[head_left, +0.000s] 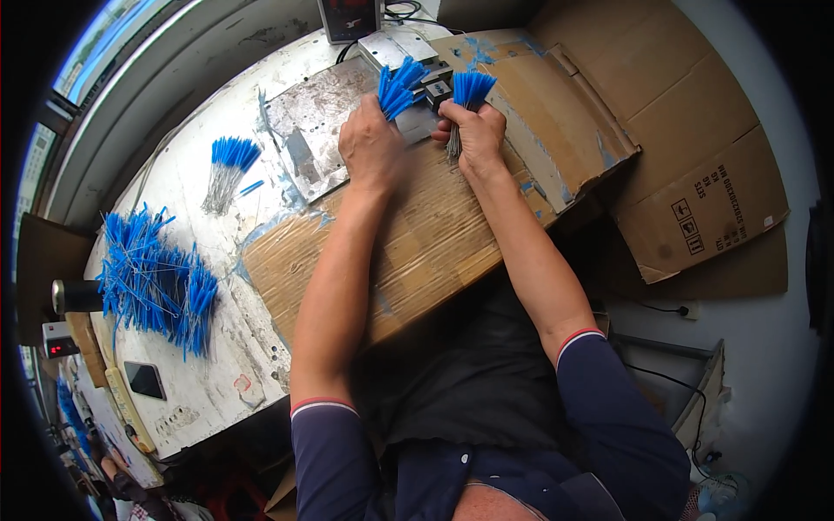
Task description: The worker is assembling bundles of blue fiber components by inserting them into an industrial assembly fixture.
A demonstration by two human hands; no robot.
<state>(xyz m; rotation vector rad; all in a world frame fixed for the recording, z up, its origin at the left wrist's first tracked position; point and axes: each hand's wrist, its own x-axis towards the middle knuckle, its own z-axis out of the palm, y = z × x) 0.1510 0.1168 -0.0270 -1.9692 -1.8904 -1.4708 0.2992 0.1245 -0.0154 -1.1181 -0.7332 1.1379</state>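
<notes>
My left hand (369,149) is closed around a loose bunch of blue wire-stemmed brushes (401,87), whose blue heads fan out above the fist. Slight motion blur softens this hand's edge. To its right, my right hand (479,137) grips a second bunch of blue brushes (473,88), held upright and tighter, with thin metal stems showing below the fingers. Both bunches are close to a small black block on a metal fixture (437,94). A smaller group of brushes (233,154) lies fanned on the white table, with a single blue piece beside it.
A big heap of blue brushes (152,273) covers the table's left side, near a dark cylinder (76,296) and a phone (145,380). Worn cardboard (417,234) lies under my forearms. A metal plate (321,122) and a display box (350,19) are at the back.
</notes>
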